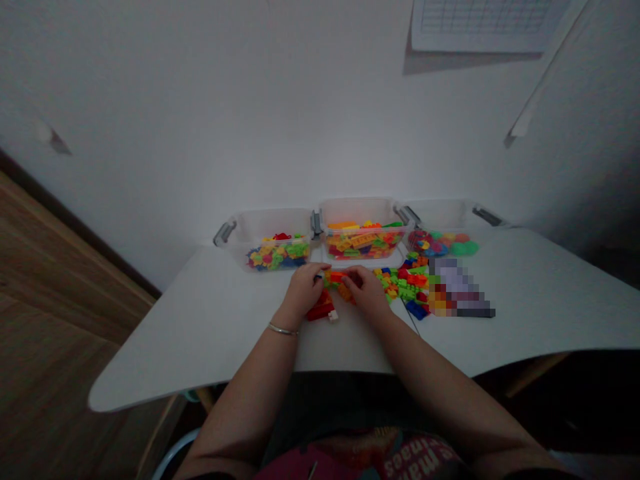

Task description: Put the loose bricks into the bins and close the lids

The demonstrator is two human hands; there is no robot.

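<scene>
Tabletop [165, 347] extends from its rounded left corner to the left hand [304, 290], giving that arm lateral room. The left bin [273, 220] stands beyond this hand. From where I stand, the left hand appears closed on the left end of an orange-red brick [337, 275], whose long axis runs crosswise, bridging both hands. A red block assembly [319, 309], with a white brick [333, 316] at its right end, lies nearer the body, just beside the left hand. The middle bin [363, 208] stands beyond the held brick and limits forward travel. The right hand [369, 292] pinches the brick's right end; whether it touches the orange brick [345, 292] below cannot be told. Loose bricks [407, 291] crowd its outer side, before the right bin [437, 215]. Between the forearms, tabletop continues to the front edge.
</scene>
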